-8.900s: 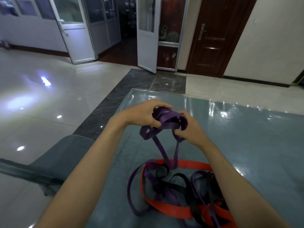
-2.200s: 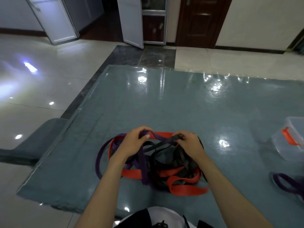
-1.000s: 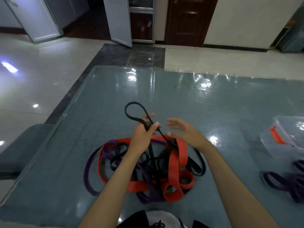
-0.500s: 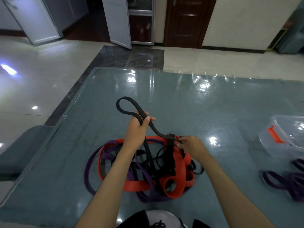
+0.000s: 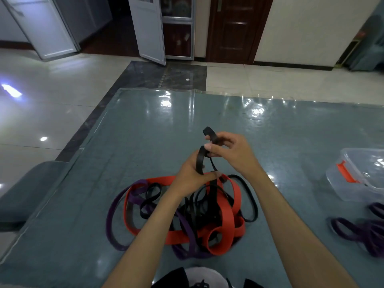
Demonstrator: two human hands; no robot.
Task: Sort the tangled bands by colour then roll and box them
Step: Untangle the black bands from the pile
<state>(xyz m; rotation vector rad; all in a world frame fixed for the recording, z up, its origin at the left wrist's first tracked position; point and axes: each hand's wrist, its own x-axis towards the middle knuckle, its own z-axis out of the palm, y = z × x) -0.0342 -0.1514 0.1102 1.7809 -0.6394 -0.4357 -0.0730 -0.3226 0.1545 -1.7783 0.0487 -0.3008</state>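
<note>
A: Entry, head view. Landmark is the tangled pile [image 5: 187, 213] of bands on the blue-grey table [image 5: 145, 142]. What do the hands have?

B: Both are raised just above the far edge of the pile, working one black band [image 5: 200, 161]. The right hand [image 5: 232, 152] has thumb and fingers curled, pinching the band's upper end so that a small loop sticks out beyond the fingertips. The left hand [image 5: 192, 176], directly below it and closer to the pile, grips the same band with curled fingers; a strand arches up between the two hands.

A: And the rest of that band?

B: It drops from the left hand straight into the pile, where it mixes with other black loops. How far it is still caught cannot be told.

A: Pile contents?

B: A wide red band [image 5: 226, 217] folded over itself, a purple band [image 5: 116, 215] looping out on the pile's left side, and several black strands on top.

A: Sorted items?

B: Well to the right of the pile, purple bands [image 5: 361, 231] lie loose in a heap. Just beyond them stands a clear plastic box [image 5: 361, 183] with an orange latch [image 5: 344, 172].
</note>
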